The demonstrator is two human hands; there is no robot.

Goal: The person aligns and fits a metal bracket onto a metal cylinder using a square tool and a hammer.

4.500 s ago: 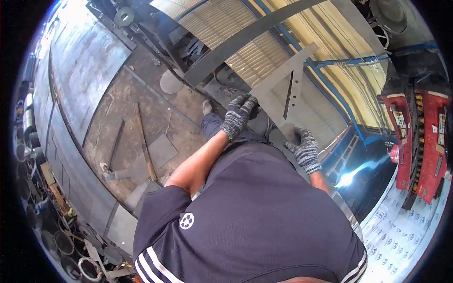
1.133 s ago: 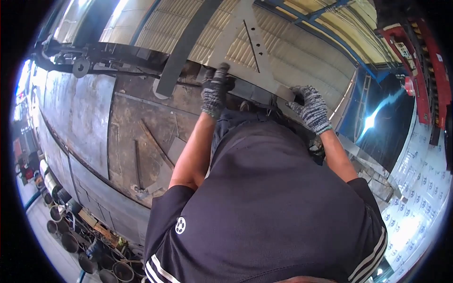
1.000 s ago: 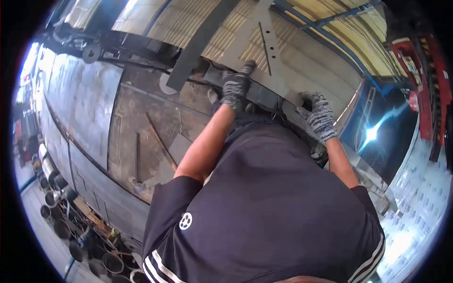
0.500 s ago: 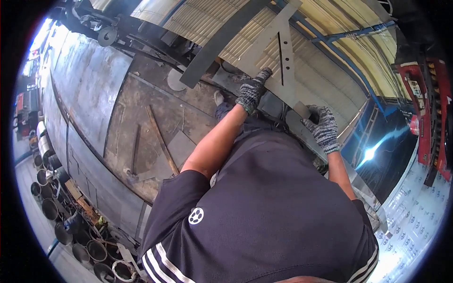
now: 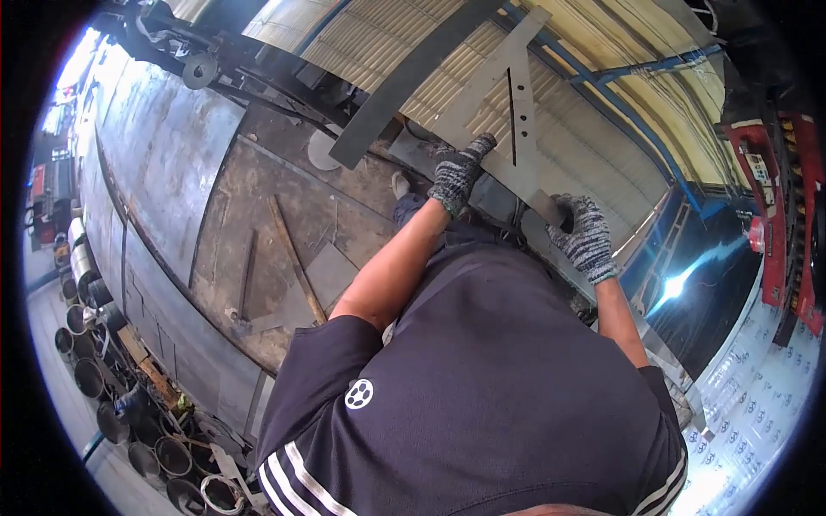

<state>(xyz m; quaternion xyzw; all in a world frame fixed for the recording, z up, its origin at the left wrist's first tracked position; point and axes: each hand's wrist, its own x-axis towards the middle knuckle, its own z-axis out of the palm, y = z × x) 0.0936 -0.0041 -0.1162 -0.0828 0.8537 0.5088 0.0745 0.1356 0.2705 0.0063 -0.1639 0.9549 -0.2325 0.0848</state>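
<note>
A flat grey metal plate (image 5: pixel 529 159), with a long narrow slot and several round holes, extends up and away in front of me. My left hand (image 5: pixel 458 179), in a grey knitted glove, is closed on its left edge, the thumb lying along the top face. At the plate's near right end, my right hand (image 5: pixel 587 239), gloved the same way, is curled round the corner; its fingertips are partly hidden. Beyond my left hand, a dark curved metal strip (image 5: pixel 396 95) runs upward beside the plate.
To the left lie a large metal sheet (image 5: pixel 172 138) and a dirty floor patch with a long wooden stick (image 5: pixel 292 249). Several pipe ends (image 5: pixel 89 376) are stacked at lower left. A red machine (image 5: pixel 770 206) stands at right, near a bright glare (image 5: pixel 675 285).
My right hand has shifted slightly left and down with its end of the plate. The left hand keeps its hold, almost in the same spot.
</note>
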